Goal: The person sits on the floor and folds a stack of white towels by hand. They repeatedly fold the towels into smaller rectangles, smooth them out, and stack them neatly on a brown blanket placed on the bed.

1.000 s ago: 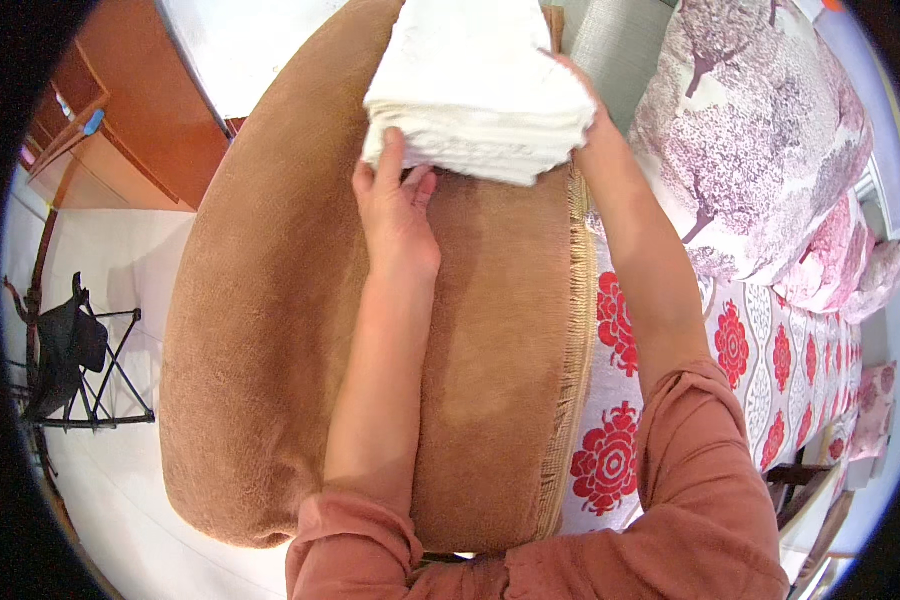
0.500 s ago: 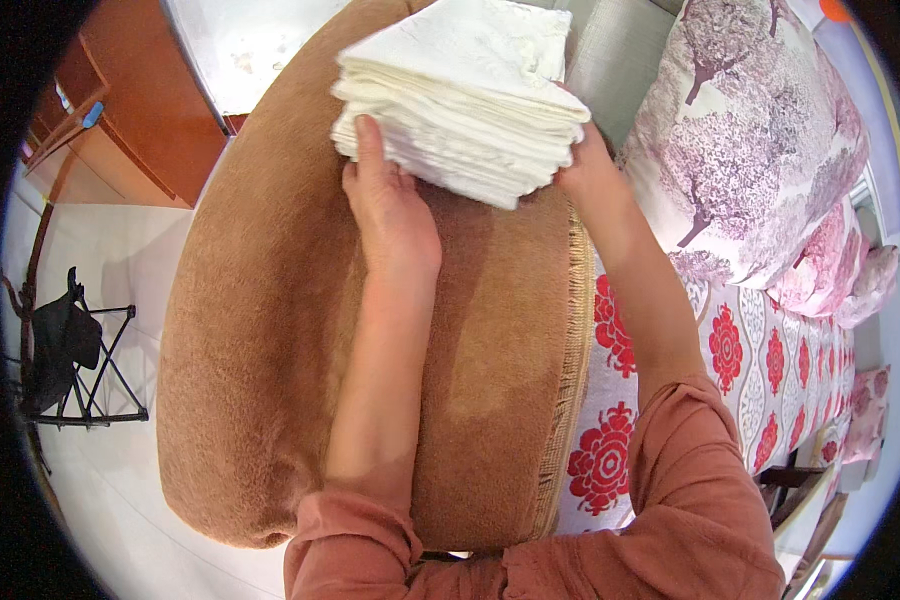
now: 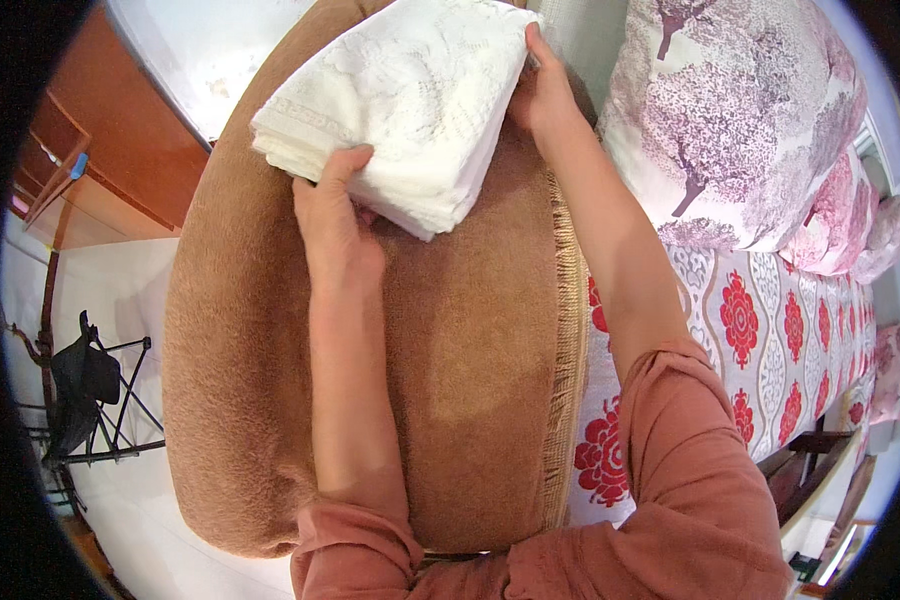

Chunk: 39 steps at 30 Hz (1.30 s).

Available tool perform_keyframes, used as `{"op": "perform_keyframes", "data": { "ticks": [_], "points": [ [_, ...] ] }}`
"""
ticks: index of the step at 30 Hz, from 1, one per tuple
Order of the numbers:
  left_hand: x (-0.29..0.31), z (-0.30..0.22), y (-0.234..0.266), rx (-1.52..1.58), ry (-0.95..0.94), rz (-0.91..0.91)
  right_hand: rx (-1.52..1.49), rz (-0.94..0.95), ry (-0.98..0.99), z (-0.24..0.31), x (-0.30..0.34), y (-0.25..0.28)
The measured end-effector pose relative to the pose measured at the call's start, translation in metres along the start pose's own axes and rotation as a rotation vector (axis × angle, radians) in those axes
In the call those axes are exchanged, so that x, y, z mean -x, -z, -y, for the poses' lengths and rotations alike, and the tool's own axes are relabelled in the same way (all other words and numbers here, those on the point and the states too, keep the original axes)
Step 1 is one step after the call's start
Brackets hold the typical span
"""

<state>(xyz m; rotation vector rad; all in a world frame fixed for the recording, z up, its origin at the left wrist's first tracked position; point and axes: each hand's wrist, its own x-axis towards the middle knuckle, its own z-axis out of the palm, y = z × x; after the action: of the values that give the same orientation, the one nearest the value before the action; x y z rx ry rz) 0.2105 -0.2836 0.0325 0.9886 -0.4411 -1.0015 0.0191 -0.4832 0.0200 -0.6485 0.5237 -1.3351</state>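
Between my two hands is a stack of folded white towels (image 3: 410,100), its top one showing a raised pattern and a ribbed band. My left hand (image 3: 335,205) grips the near left edge, with the thumb on top and the fingers hidden beneath. At the right edge my right hand (image 3: 547,90) holds the stack, its thumb up at the far corner and its other fingers mostly out of sight. The stack sits tilted over a brown fringed blanket (image 3: 470,370); I cannot tell whether it touches the blanket.
Right of the blanket, a white and red patterned cover (image 3: 740,310) is spread. On it rests a cushion with a purple tree print (image 3: 730,120), with pink cushions (image 3: 835,225) beyond. A black folding stool (image 3: 95,385) stands on the left, below a brown wooden cabinet (image 3: 135,130).
The towel stack has turned and shifted left, and its top face now shows more. My left hand has moved left and slightly down with it; my right hand has moved up and left.
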Motion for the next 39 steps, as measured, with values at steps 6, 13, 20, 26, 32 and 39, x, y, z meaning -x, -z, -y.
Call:
{"op": "perform_keyframes", "data": {
  "ticks": [6,13,20,26,32,39],
  "points": [
    [-0.018,-0.028,0.021,0.076,-0.051,0.145,-0.045,-0.078,0.163,0.019,0.031,-0.013],
    [-0.092,-0.017,0.02,-0.148,0.097,0.189,0.097,-0.236,0.038,0.003,0.127,0.021],
    [-0.096,-0.008,0.017,-0.03,0.146,0.328,0.107,-0.148,0.119,-0.012,0.123,0.052],
    [-0.086,-0.018,0.015,-0.159,0.096,0.285,0.128,-0.217,0.133,-0.001,0.125,0.035],
    [-0.049,-0.05,-0.019,0.122,0.092,0.12,0.208,0.077,0.298,0.044,0.042,-0.019],
    [-0.022,0.024,-0.06,0.189,0.166,0.132,0.407,0.321,0.145,0.011,-0.049,-0.013]
  ]
}}
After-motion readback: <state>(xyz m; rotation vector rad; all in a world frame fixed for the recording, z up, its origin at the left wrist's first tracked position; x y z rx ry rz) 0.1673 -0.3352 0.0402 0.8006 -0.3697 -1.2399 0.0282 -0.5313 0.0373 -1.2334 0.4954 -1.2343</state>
